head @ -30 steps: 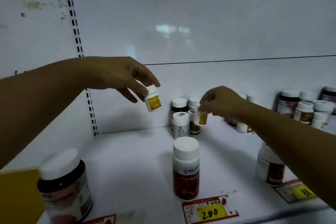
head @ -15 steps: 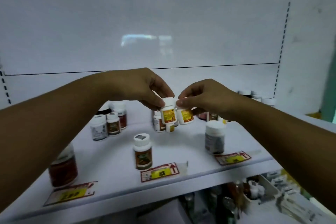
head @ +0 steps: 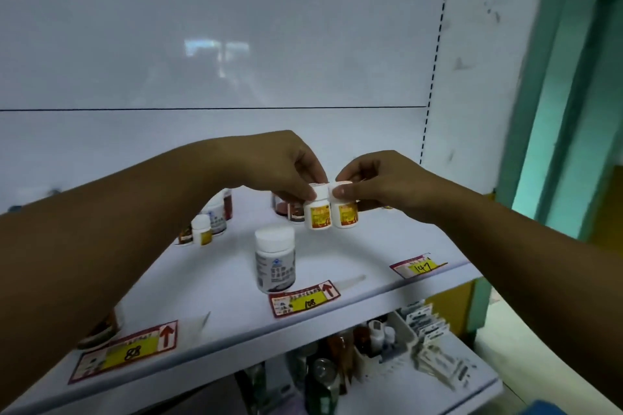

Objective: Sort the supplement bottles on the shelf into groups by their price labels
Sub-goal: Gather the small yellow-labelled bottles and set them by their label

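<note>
our left hand (head: 286,165) pinches one small yellow-labelled bottle (head: 318,214) by its cap and our right hand (head: 381,184) its twin (head: 346,212), touching side by side above the shelf (head: 340,256) with price tags (head: 305,301) reading 88, 108 and 147 (bottle print unreadable).

White plastic, glossy panel, paper tags

The left bottle (head: 317,212) and right bottle (head: 344,210) look like smooth white plastic with a slight sheen, each wrapped in a glossy yellow-orange paper label. The big bottle (head: 274,259), at 7 o'clock from them, looks like the same plastic, with a matt cap and a satin grey label. The shelf (head: 354,246) is smooth, white and semi-matt, seemingly painted metal. The back panel (head: 236,44) at 12 o'clock is glossier and mirrors lights, with dark specks toward 1 o'clock. The 108 tag (head: 305,298) looks like printed paper, faintly shiny. The frame (head: 539,111) at 3 o'clock is matt teal paint. A can (head: 322,377) at 6 o'clock gleams like metal.
</note>
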Tool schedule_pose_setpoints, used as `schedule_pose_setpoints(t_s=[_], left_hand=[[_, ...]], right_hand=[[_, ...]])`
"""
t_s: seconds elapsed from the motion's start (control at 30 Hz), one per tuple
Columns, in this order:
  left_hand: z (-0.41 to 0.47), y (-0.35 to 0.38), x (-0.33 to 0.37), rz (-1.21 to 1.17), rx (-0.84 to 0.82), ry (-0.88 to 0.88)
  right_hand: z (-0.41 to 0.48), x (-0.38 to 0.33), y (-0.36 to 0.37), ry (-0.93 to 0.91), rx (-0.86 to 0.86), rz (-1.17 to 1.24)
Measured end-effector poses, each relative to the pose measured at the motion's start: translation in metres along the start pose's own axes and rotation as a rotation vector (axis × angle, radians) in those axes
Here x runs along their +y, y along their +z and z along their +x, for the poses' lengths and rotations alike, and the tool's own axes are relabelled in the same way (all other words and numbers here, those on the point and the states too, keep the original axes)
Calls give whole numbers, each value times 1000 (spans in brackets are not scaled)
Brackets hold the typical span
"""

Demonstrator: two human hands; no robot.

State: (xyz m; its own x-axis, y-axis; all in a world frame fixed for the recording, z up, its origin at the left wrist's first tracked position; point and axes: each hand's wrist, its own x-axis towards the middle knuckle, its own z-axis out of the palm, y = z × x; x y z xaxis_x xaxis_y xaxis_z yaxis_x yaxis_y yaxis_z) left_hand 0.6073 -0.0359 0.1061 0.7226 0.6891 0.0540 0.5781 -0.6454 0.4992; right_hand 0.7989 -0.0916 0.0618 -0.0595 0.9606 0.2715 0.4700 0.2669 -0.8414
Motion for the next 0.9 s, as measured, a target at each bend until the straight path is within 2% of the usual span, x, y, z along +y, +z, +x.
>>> schedule_pose_setpoints(t_s=[0.17,0.3,0.6,0.9], left_hand=[[64,31,25,176,-17,87],[102,72,33,267,-85,72],[135,122,26,271,-86,-134],[127,129,33,200,-117,-303]], right_hand=[[8,43,-51,80,39,-46],[12,83,-73,158,-23,-83],[28,140,-100,100,-253,-121],[35,160,-97,16,-416,-192]])
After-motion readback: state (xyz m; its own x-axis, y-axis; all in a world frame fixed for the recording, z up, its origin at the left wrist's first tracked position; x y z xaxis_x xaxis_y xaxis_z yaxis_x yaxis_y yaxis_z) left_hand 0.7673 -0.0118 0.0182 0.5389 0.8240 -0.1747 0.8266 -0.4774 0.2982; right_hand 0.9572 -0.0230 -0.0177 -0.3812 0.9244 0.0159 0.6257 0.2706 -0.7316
